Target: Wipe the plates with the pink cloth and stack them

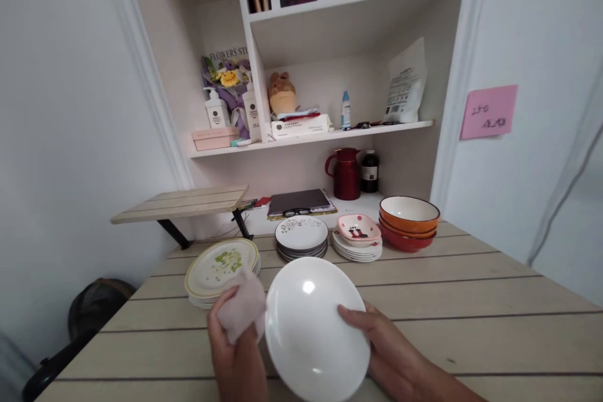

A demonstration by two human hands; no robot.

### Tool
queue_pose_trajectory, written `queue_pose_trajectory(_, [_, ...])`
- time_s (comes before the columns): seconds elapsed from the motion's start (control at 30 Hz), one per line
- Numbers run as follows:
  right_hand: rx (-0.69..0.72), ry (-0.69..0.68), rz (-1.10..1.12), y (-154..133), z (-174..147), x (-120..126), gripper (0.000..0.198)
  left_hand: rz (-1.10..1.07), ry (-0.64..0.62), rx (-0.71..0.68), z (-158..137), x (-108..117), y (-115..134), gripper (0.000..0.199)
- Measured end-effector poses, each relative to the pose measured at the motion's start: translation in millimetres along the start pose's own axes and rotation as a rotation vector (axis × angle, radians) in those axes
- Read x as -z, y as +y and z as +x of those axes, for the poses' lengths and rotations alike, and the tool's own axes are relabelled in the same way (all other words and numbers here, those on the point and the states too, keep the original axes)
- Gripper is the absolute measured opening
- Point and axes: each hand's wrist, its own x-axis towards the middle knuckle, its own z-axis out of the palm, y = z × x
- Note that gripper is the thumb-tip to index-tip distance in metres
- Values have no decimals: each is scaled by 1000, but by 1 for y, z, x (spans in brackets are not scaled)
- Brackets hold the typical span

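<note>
One plain white round plate with a glossy face [315,333], the landmark for all places below: held between the two hands over the wood-plank tabletop [471,326], its face turned toward the wearer. Right hand [384,345]: clamped on the plate's right edge, thumb laid over the face, fingers behind. Left hand [235,352]: closed around one crumpled pale pink cloth [242,308], just beside the plate's left edge; whether cloth and rim touch cannot be told. Hands apart from each other, the plate between them. Beyond the plate to the left: one stack of cream round plates with yellow rims and a green leaf print [202,270], partly covered by the cloth. Directly beyond the plate: one stack of white round dishes with dark sides and a grey floral print [301,233]. Beyond the plate to the right: one square pink-rimmed bowl with a boot picture [358,227], resting on a stack of small white plates [358,254]; next to it, farther right of the plate, orange round bowls with a white interior [409,218], stacked over a red bowl [409,241].
</note>
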Motion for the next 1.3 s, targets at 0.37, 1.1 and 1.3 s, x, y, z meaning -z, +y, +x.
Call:
queue_pose_trajectory(0.37, [-66,134,119,-3,8,-4,43,762,-1033,-852,-21,-6,-58,88])
queue_pose_trajectory(1.1, [-129,63,154,3,-9,-27,50,1012,-585,-1163,-24,-14,-29,47])
queue_pose_trajectory(1.3, [-153,48,250,-3,1,-11,63,1090,-501,-1138,-13,-6,-34,38])
